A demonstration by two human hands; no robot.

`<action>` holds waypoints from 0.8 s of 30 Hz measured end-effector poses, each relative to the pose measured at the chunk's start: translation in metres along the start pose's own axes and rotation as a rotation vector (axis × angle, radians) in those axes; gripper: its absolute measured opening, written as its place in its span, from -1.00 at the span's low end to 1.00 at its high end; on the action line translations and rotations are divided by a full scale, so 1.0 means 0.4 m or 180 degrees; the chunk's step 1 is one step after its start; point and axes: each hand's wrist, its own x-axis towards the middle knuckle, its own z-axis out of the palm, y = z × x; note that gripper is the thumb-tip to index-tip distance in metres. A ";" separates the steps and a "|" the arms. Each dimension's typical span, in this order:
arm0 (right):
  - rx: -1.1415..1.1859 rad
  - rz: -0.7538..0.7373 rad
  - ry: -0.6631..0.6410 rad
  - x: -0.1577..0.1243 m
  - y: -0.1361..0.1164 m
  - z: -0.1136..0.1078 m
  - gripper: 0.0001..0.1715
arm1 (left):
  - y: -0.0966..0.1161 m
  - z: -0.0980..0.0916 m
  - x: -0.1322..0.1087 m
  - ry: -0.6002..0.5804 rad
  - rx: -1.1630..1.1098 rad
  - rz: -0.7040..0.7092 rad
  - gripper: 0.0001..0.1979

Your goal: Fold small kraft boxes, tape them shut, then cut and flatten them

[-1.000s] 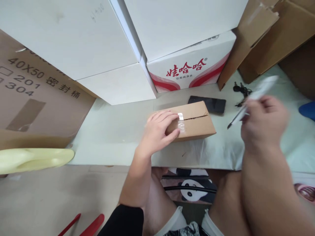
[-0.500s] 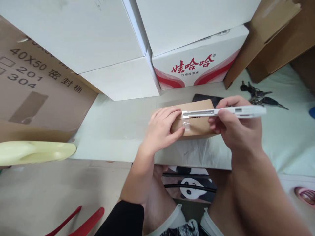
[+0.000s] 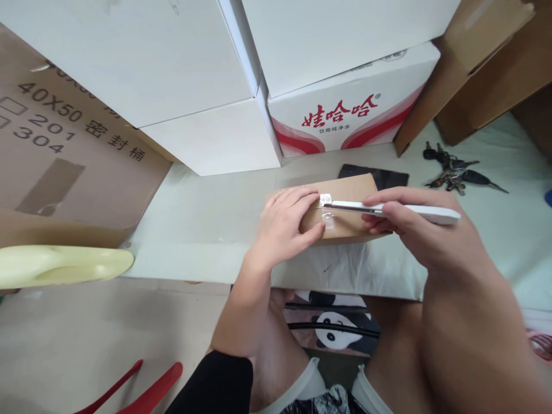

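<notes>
A small brown cardboard box [image 3: 351, 225] lies on the pale-covered bench, with clear tape [image 3: 328, 221] across its top seam. My left hand [image 3: 287, 224] grips the box's left end, fingers over the top and thumb along the near side. In my right hand [image 3: 409, 224] is a white box cutter [image 3: 431, 214], its blade out and pointing left. The blade tip rests at or just above the seam by the tape, close to my left fingertips; exact contact cannot be made out. A dark flat object [image 3: 392, 177] lies partly hidden behind the box.
A bunch of keys [image 3: 457, 169] lies at the right rear of the bench. White cartons [image 3: 241, 138] and a red-and-white carton [image 3: 340, 123] stand along the back. A large brown carton [image 3: 73, 167] is at left, and a pale yellow object [image 3: 64, 266] juts in below it.
The box cutter's tip has come toward me, from the tape's far part to the seam, and its handle has tilted. My right hand has shifted right. My left hand and the box stay put.
</notes>
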 end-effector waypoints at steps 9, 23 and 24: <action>-0.0691 -0.0088 0.0055 0.009 0.003 0.011 -0.85 | -0.003 0.001 -0.002 -0.0030 0.0002 0.0024 -0.57; -0.1053 -0.0120 -0.0142 0.010 -0.031 0.013 -0.80 | 0.001 0.001 -0.004 0.0007 0.0269 0.0067 -0.58; -0.1084 -0.0140 -0.0163 0.010 -0.033 0.014 -0.80 | 0.000 0.002 -0.004 0.0022 0.0269 0.0084 -0.58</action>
